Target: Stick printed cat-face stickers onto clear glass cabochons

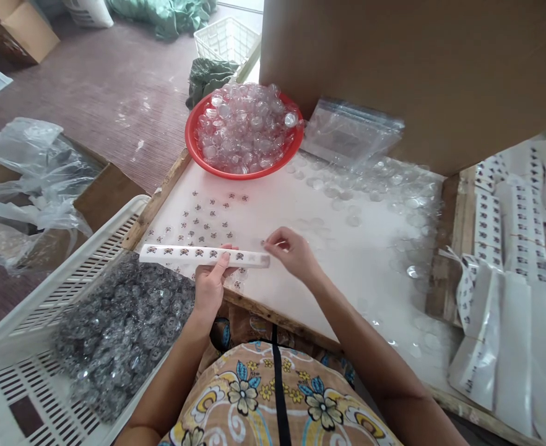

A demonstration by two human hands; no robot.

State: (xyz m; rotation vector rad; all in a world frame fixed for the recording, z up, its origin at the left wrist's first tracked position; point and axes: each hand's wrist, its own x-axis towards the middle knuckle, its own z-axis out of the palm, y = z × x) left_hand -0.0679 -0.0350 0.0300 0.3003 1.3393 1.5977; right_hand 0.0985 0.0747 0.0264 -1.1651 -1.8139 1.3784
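Left hand (209, 290) grasps sticker strip (184, 252). Right hand (296, 253) near its right end; can't tell if gripping. Keep strip taut.

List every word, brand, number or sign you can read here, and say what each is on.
No readable words, brands or numbers.
White strip in the left hand: small printed motifs, too small for any lettering.
Strips at right: repeated prints, too small to read.

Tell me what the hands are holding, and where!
The left hand holds the white picture strip, right of its middle. Whether the right hand holds anything can't be told.
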